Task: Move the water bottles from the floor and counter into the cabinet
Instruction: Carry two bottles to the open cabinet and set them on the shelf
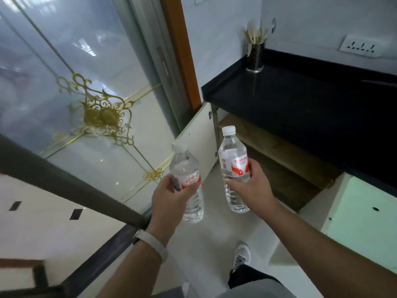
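Currently, head view only. Person is standing before an open cabinet [277,160] under a dark bench [300,104], carrying one water bottle per hand.

Left hand [169,203] is wrapping the left bottle [188,183] around its red-and-white label; fingers [171,183] are clamped on the bottle, thumb across the front. Bottle is tilting slightly, cap leaning away from the body toward the white cabinet door [197,151], which is swung open to the left. A pale watch band [150,244] is sitting on that wrist.

Right hand [251,186] is gripping the right bottle [234,168] at the label band too; fingers [252,168] are closed around it, thumb on the near side. This bottle is standing near upright, white cap on top, held just in front of the cabinet opening.

Reading of the grips: mid-body holds are keeping both bottles balanced and leaving the bases free, likely so each can be set down standing on a shelf. Both caps are on, so tilt is no spill risk.

Wooden shelves are showing inside the cabinet; no bottles are visible on the exposed part, deeper areas being hidden under the bench. Bench is carrying only a dark cup of sticks [254,54] by the wall. Neither bottle is inside yet; both are hanging above the floor [204,244], apart from each other.
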{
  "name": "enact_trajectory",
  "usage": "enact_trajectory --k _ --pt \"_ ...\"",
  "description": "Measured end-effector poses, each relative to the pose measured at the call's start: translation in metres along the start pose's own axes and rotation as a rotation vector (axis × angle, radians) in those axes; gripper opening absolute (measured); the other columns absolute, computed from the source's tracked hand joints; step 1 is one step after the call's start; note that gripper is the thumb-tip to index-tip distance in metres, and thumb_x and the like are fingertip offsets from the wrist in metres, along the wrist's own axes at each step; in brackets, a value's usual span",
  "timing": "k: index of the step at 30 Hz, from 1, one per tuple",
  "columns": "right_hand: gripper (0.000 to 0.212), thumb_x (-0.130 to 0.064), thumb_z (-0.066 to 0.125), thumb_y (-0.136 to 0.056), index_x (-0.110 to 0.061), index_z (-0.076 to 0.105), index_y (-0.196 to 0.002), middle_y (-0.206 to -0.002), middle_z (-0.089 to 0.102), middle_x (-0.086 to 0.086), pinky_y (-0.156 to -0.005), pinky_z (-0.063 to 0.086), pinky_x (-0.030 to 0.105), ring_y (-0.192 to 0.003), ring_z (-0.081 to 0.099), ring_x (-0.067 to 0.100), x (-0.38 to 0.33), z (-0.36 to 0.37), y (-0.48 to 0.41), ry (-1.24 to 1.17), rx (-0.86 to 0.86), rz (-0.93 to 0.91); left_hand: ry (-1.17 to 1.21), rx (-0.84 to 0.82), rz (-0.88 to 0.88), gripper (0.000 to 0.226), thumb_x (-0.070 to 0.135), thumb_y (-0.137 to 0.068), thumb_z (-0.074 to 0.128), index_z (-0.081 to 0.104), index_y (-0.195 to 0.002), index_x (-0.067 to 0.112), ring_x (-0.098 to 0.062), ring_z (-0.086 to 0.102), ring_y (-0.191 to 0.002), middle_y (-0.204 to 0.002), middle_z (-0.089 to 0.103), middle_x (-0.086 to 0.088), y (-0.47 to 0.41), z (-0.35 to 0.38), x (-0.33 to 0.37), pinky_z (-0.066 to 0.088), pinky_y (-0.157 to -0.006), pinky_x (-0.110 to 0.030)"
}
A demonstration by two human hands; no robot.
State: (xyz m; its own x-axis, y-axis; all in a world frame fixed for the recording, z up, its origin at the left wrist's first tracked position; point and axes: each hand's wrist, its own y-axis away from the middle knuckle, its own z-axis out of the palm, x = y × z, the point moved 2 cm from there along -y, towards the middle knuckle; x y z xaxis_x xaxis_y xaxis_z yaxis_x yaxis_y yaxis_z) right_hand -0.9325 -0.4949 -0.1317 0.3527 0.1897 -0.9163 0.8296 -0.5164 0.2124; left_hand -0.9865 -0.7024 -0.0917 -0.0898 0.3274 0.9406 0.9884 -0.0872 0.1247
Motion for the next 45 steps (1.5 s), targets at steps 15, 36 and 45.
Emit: enact_trajectory --k 15,36,45 --pt "0.066 -0.031 0.084 -0.072 -0.032 0.046 -0.125 -0.106 0.058 -0.017 -0.086 0.051 0.029 -0.093 0.060 0.005 0.000 -0.053 -0.130 -0.048 0.192 0.162 -0.075 -0.174 -0.022 0.029 0.028 -0.073 0.090 0.068 -0.090 0.023 -0.012 0.063 -0.068 -0.071 0.067 0.012 -0.137 0.099 0.037 0.054 -0.066 -0.031" --pt "0.061 -0.026 0.083 -0.075 -0.035 0.044 -0.122 -0.099 0.061 -0.019 -0.065 0.042 0.012 -0.088 0.060 -0.004 -0.020 -0.040 -0.204 -0.045 0.675 0.386 -0.058 -0.877 0.036 0.031 0.023 -0.075 0.087 0.071 -0.102 0.027 -0.011 0.074 -0.084 -0.092 0.076 0.010 -0.326 0.208 0.039 0.060 -0.081 -0.038" --pt "0.062 -0.028 0.084 -0.074 -0.040 0.040 -0.116 -0.098 0.061 -0.019 -0.067 0.044 0.011 -0.087 0.061 -0.005 0.005 0.009 -0.226 -0.042 0.620 0.484 -0.067 -0.958 -0.074 0.035 0.021 -0.075 0.088 0.070 -0.105 0.023 -0.009 0.074 -0.084 -0.094 0.077 0.007 -0.360 0.225 0.000 0.057 -0.069 -0.024"
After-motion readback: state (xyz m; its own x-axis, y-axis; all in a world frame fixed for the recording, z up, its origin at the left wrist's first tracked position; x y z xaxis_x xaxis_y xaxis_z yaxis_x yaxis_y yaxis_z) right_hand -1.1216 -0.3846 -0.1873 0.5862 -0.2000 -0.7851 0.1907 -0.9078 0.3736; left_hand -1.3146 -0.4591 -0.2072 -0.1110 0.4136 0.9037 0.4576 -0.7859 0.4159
